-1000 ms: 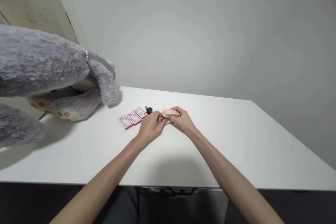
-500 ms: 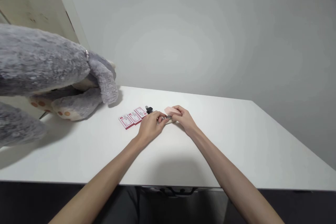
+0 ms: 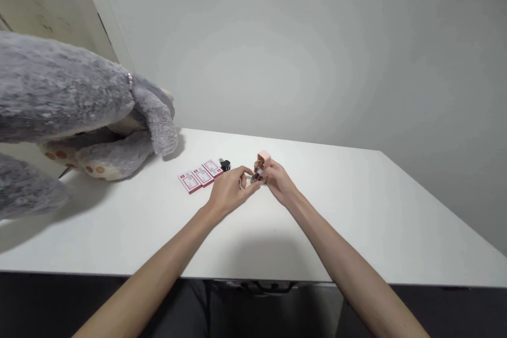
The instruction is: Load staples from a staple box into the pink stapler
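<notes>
A small pink stapler [image 3: 262,160] stands swung open and tilted upright near the middle of the white table [image 3: 356,211]. My right hand [image 3: 278,181] grips its base from the right. My left hand [image 3: 229,190] pinches at the stapler's metal front, fingers closed on something small that I cannot make out. Three small red-and-white boxes [image 3: 200,176] lie in a row just left of my left hand, with a small black object [image 3: 225,165] behind them.
A large grey plush toy [image 3: 75,111] lies across the table's left end, with spotted paws [image 3: 85,161] resting on the surface. A plain grey wall rises behind the table. The table's near edge runs just above my lap.
The pink top of the stapler has swung up from lying flat to standing upright. Both hands stayed at the same spot on the table.
</notes>
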Tool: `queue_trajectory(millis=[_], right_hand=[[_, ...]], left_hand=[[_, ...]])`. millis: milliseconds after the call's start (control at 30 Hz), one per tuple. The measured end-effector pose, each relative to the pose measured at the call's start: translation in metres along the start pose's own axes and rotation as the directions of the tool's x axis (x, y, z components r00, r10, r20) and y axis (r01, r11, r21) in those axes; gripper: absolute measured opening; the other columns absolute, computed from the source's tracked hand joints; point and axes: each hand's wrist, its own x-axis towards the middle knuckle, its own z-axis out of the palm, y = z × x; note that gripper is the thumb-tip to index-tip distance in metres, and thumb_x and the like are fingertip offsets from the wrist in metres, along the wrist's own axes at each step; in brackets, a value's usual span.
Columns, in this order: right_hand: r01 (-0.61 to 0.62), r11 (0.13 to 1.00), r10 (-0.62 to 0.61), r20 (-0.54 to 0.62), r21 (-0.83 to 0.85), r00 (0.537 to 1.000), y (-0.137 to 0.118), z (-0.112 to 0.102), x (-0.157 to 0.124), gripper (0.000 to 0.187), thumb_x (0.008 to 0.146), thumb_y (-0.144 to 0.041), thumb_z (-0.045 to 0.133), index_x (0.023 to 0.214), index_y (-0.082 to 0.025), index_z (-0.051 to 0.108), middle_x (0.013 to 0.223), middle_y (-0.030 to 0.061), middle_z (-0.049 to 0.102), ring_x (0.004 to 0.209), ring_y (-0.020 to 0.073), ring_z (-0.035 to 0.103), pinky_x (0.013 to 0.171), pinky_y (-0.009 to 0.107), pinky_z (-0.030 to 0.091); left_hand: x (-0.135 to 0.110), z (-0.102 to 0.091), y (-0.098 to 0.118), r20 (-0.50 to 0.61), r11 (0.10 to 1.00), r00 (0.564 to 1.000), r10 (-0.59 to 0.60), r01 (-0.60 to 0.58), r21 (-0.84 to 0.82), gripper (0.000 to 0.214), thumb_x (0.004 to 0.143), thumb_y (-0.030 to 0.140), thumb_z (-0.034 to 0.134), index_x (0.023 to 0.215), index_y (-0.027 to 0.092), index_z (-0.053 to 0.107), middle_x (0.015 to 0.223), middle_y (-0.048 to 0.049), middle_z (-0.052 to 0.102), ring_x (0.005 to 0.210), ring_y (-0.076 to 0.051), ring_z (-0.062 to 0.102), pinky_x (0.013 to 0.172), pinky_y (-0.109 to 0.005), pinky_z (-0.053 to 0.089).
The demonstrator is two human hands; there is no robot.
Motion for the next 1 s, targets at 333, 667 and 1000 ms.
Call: queue_trajectory(millis=[333, 667, 1000], right_hand=[[0.015, 0.993, -0.010, -0.043, 0.118, 0.999, 0.002, 0.000, 0.003, 0.027, 0.061, -0.020, 0.066, 0.087, -0.024, 0.065, 0.092, 0.0009, 0.065, 0.086, 0.0207, 0.060, 0.082, 0.035, 0.052], [0.101, 0.940, -0.014, -0.260, 0.326, 0.966, 0.009, -0.013, 0.014, 0.033, 0.061, -0.016, 0.065, 0.093, -0.024, 0.066, 0.094, 0.0003, 0.066, 0.087, 0.0182, 0.065, 0.098, 0.039, 0.058], [0.227, 0.956, -0.120, -0.458, 0.187, 0.881, 0.017, -0.036, 0.022, 0.032, 0.064, -0.025, 0.068, 0.094, -0.027, 0.056, 0.093, -0.0002, 0.063, 0.085, 0.0202, 0.067, 0.091, 0.043, 0.061]], left_hand=[[-0.001, -0.001, 0.003, -0.108, 0.999, 0.993, 0.037, -0.036, 0.008, 0.014, 0.098, 0.028, 0.056, 0.106, 0.023, 0.066, 0.073, 0.0038, 0.065, 0.065, -0.016, 0.062, 0.065, -0.030, 0.041], [0.001, 0.002, -0.003, -0.105, 0.994, 0.990, 0.095, -0.088, 0.071, 0.014, 0.096, 0.031, 0.060, 0.104, 0.022, 0.065, 0.090, -0.0029, 0.067, 0.088, -0.022, 0.065, 0.077, -0.035, 0.046], [0.001, 0.004, -0.004, -0.063, 0.993, 0.994, 0.091, -0.086, 0.082, 0.029, 0.088, 0.037, 0.072, 0.111, 0.023, 0.061, 0.113, -0.0081, 0.073, 0.107, -0.030, 0.066, 0.092, -0.044, 0.050]])
